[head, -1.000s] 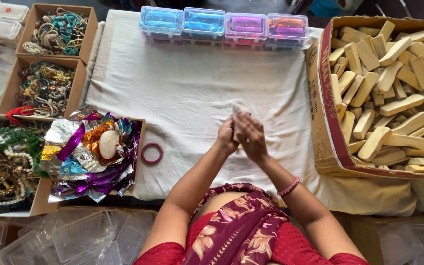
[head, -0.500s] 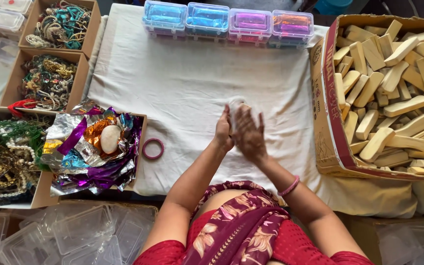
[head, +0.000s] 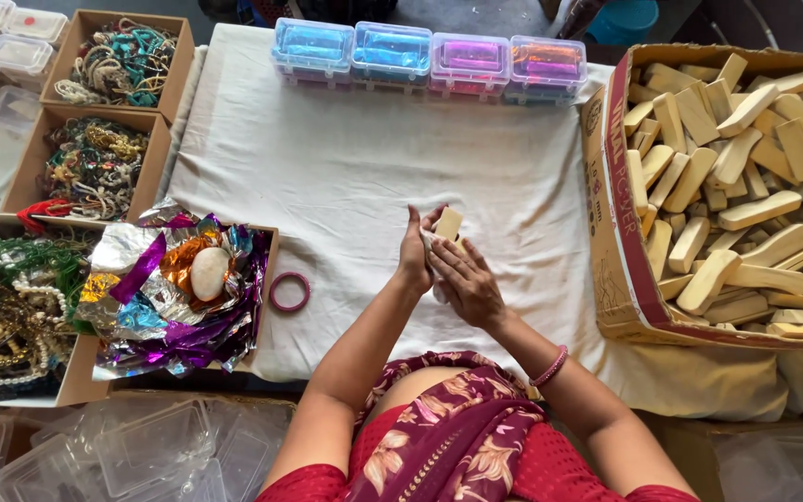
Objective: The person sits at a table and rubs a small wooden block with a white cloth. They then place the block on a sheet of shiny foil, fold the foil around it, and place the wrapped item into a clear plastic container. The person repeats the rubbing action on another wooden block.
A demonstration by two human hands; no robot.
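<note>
My left hand [head: 414,249] and my right hand [head: 465,282] are pressed together over the white cloth [head: 346,177], holding a pale wooden block [head: 448,223] between them. The block's top end sticks up above my fingers. Some thin whitish wrap seems to lie around its lower part, under my right palm. A pink tape ring [head: 289,291] lies on the cloth left of my left hand.
A large cardboard box [head: 617,279] of several pale wooden blocks stands at the right. Several coloured plastic cases [head: 429,58] line the far edge. Left are boxes of beads and necklaces [head: 95,167] and shiny foil sheets [head: 178,297]. Clear plastic containers [head: 123,451] sit below.
My hands have shifted slightly, and the wooden block now shows above my fingers, where before it was mostly covered between my palms.
</note>
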